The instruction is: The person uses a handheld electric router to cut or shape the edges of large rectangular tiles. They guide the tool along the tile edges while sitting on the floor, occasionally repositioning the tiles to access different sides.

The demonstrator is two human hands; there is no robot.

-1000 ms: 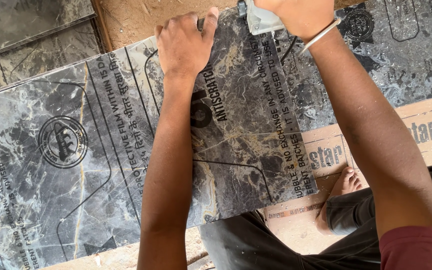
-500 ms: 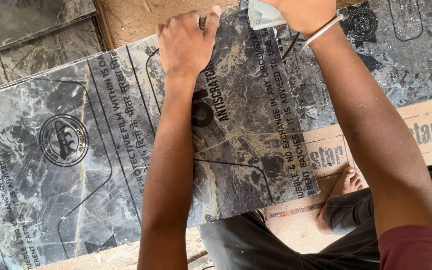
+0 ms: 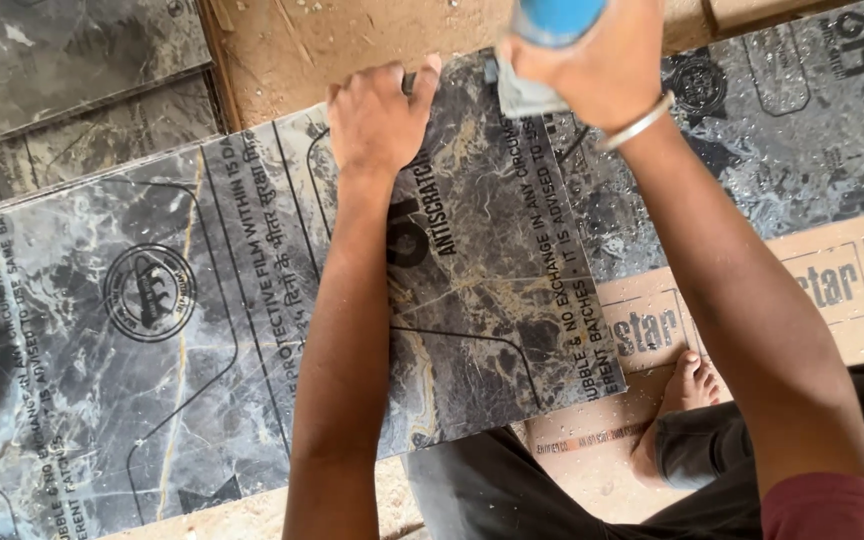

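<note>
A large dark marble-patterned tile [image 3: 202, 330] with a printed protective film lies flat in front of me. My left hand [image 3: 382, 115] presses palm-down on the tile near its far edge, fingers together. My right hand [image 3: 592, 60], with a metal bangle [image 3: 637, 120] on the wrist, grips a power tool with a blue body [image 3: 552, 15]. The tool's grey lower part [image 3: 522, 95] sits at the tile's far right corner. What the tool's working end touches is hidden by my hand.
A second dark filmed tile [image 3: 782, 140] lies to the right, speckled with dust. More tiles [image 3: 62, 60] are stacked at the upper left. Flattened cardboard [image 3: 852, 290] and dusty wood [image 3: 352, 30] lie beneath. My bare foot [image 3: 692, 385] rests by the tile's near right corner.
My right hand and the tool have come down a little toward the tile's corner, so the blue body now shows. My left hand stays pressed on the tile.
</note>
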